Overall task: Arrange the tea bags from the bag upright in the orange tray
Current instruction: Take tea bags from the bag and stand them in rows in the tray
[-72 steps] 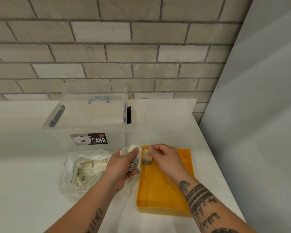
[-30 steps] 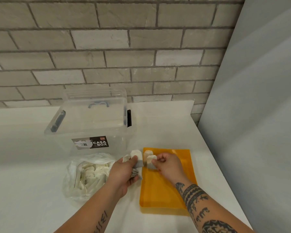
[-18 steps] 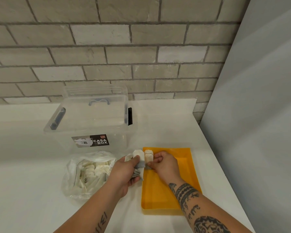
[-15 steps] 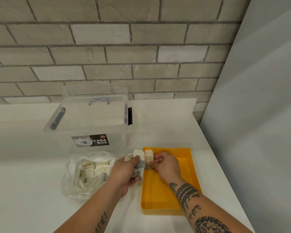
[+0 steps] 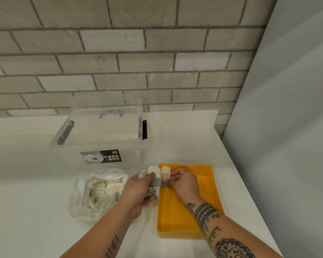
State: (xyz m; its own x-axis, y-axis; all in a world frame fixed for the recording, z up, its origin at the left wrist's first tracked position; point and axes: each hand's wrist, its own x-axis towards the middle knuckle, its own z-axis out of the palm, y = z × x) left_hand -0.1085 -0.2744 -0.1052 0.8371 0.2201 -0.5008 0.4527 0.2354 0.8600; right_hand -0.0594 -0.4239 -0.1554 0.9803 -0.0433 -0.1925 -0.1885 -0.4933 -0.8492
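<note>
In the left grip [image 5: 140, 189], fingers curled tight, holding a bunch of tea bags [image 5: 153, 171] just left of the orange tray [image 5: 205, 185]. In the right grip [image 5: 183, 183], pinching one tea bag [image 5: 165, 174] upright over the tray's far-left corner, just beside the bunch. Further left on the white surface [image 5: 26, 183], a clear plastic bag [image 5: 82, 187] of more, on the near side of a lidded storage box [image 5: 101, 131].

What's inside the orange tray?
One tea bag stands in the orange tray, far-left corner, pinched by the right hand. That hand and forearm cover part of the floor.
</note>
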